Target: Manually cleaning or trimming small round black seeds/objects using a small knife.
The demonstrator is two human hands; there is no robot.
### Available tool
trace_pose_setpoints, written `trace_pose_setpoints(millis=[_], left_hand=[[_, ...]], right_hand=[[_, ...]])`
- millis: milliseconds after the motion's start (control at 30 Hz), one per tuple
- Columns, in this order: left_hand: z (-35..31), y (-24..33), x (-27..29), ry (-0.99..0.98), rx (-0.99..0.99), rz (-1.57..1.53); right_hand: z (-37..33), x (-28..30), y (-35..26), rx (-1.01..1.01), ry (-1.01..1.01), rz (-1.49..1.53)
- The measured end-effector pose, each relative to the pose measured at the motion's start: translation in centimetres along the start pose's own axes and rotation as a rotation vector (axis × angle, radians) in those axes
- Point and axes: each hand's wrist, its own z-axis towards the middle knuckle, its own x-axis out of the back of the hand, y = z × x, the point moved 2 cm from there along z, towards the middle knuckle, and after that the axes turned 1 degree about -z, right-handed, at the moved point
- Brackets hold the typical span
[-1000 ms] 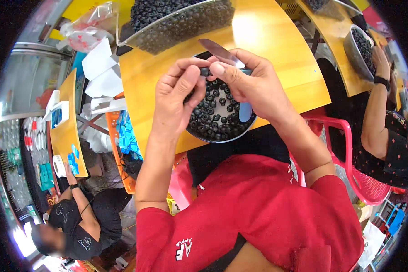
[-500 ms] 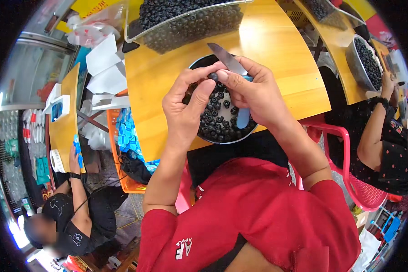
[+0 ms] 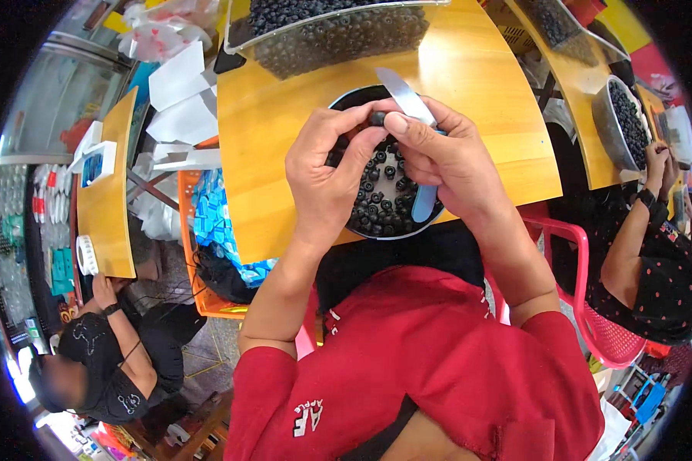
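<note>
My left hand (image 3: pixel 321 165) pinches a dark blueberry (image 3: pixel 377 118) between thumb and fingers. My right hand (image 3: pixel 457 157) is closed around a small knife (image 3: pixel 404 94) with a blue handle; its blade points up and to the left, and the right thumb tip meets the berry. Both hands are over a round dark-rimmed bowl (image 3: pixel 392 237), whose pale bottom shows between many loose berries (image 3: pixel 378 219). The knife's edge is apart from the berry. The hands hide the upper part of the bowl.
A clear bin (image 3: pixel 338 44) full of berries stands at the far side of the wooden table (image 3: pixel 488 100). Left of it is an orange crate (image 3: pixel 188 223) with blue packets. At right, a co-worker's hand (image 3: pixel 657 165) is beside a grey berry bowl (image 3: pixel 612 127); another person sits at left.
My hands, the knife and the berry shift slightly right in the picture, and the blade now looks brighter. The person at left has drawn a hand lower, off the tabletop.
</note>
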Motion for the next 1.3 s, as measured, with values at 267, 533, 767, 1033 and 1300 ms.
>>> trace_pose_setpoints(millis=[267,533,767,1033,1300], left_hand=[[-0.2,0.1,0.1,0.022,0.05,-0.047],[-0.3,0.3,0.1,-0.039,0.182,-0.1],[-0.6,-0.8,0.3,-0.038,0.504,-0.547],[-0.5,-1.0,0.6,-0.097,0.528,-0.61],[-0.7,-1.2,1.1,-0.112,0.476,-0.625]], right_hand=[[0.2,-0.2,0.0,0.089,0.077,-0.088],[0.3,0.1,-0.3,0.097,0.109,-0.27],[0.2,-0.3,-1.0,0.224,0.044,-0.33],[0.1,-0.2,-0.8,0.299,-0.137,-0.605],[0.2,-0.1,-0.9,0.143,-0.171,-0.475]])
